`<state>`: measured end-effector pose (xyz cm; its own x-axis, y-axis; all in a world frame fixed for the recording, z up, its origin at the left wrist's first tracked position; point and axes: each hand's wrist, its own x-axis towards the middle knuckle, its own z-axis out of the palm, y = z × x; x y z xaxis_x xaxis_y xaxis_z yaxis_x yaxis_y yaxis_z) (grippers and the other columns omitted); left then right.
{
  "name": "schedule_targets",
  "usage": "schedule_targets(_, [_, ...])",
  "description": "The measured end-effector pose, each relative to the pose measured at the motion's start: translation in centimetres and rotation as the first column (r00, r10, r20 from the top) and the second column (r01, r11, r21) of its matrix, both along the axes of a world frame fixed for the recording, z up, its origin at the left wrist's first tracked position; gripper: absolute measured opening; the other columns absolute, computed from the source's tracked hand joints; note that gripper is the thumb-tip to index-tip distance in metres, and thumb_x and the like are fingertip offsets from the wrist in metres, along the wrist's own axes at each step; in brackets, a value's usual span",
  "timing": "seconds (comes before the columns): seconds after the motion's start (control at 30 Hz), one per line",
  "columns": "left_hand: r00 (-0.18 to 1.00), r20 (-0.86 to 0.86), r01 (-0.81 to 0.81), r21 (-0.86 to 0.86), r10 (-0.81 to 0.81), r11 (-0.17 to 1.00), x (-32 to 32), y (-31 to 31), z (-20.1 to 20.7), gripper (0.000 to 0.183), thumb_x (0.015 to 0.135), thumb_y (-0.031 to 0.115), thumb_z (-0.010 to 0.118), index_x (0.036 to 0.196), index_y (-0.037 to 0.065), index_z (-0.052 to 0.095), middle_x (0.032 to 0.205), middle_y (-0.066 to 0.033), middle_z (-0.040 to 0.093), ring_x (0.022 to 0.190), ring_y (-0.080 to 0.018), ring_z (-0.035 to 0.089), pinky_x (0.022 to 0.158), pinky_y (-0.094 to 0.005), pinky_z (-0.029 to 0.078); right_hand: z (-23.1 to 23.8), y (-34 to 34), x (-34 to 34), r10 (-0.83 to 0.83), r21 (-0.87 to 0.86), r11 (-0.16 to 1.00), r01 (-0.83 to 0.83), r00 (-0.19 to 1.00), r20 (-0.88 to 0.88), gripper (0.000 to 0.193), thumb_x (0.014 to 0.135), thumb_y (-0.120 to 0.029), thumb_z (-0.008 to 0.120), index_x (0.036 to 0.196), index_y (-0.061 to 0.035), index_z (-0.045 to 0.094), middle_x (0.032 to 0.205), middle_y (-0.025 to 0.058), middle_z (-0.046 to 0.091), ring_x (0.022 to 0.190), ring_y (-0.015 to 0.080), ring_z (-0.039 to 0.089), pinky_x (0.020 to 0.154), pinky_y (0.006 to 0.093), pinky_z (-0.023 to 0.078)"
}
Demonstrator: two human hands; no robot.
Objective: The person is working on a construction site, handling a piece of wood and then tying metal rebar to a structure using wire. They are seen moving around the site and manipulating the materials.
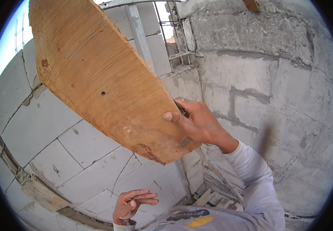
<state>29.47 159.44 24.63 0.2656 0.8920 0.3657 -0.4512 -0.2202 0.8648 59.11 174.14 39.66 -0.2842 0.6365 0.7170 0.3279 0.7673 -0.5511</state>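
Observation:
A large slab of wood (93,77) with rough, bark-like edges and a small dark hole slants from the upper left to the middle of the view. Its lower right end is gripped by my right hand (199,121), the thumb pressed on the near face and the fingers out of sight at the edge. Some dark, thin wire-like strands show by those fingers; I cannot make out whether the hand holds them too. Below the slab, my left hand (135,204) is raised with fingers stretched out, touching nothing.
A wall of pale blocks (93,142) stands behind the slab, with a rough grey block wall (251,84) on the right. A metal upright (137,30) rises at the top; wood scraps (220,202) lie low at the corner. A brown blurred streak (266,138) shows above my right sleeve.

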Motion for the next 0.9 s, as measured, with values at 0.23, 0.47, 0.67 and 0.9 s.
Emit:
schedule_targets(0.23, [0.457,-0.104,-0.618,0.677,0.883,0.400,-0.3,3.8,7.8,0.089,0.083,0.045,0.078,0.147,0.000,0.037,0.141,-0.0186,0.048,0.129,-0.0304,0.052,0.105,-0.0459,0.044,1.1,-0.4,0.6,0.019,-0.002,1.000,-0.019,0.985,0.171,0.049,0.092,-0.046,0.067,0.113,-0.0024,0.069,0.081,0.0136,0.068,0.073,0.0182,0.064,0.069,0.0329,0.050])
schedule_targets(0.47, [0.851,-0.284,-0.376,0.260,0.442,0.890,-0.3,7.2,4.1,0.059,0.088,0.025,0.077,0.132,-0.002,0.049,0.125,-0.0094,0.060,0.114,-0.0196,0.056,0.096,-0.0347,0.046,0.8,-1.1,-0.3,0.149,0.016,0.987,-0.160,0.945,0.292,0.046,0.091,-0.045,0.067,0.110,-0.0024,0.067,0.080,0.0168,0.067,0.068,0.0274,0.063,0.068,0.0376,0.051])
schedule_targets(0.67, [0.741,-0.198,-0.505,0.466,0.642,0.726,3.4,7.2,4.1,0.040,0.091,0.021,0.073,0.120,-0.002,0.057,0.113,-0.0064,0.062,0.100,-0.0160,0.057,0.087,-0.0312,0.047,1.2,-0.2,0.7,0.186,0.112,0.967,-0.229,0.934,0.306,0.044,0.091,-0.042,0.067,0.110,-0.0029,0.067,0.082,0.0165,0.068,0.074,0.0322,0.066,0.071,0.0396,0.052])
schedule_targets(0.9, [0.690,-0.074,-0.604,0.488,0.720,0.630,2.9,7.6,2.7,0.031,0.092,0.019,0.072,0.110,-0.002,0.059,0.100,-0.0049,0.062,0.089,-0.0150,0.056,0.080,-0.0297,0.046,1.9,1.3,4.5,0.229,0.181,0.944,-0.275,0.943,0.242,0.034,0.094,-0.029,0.066,0.115,-0.0033,0.068,0.095,0.0131,0.072,0.084,0.0290,0.069,0.077,0.0380,0.053])
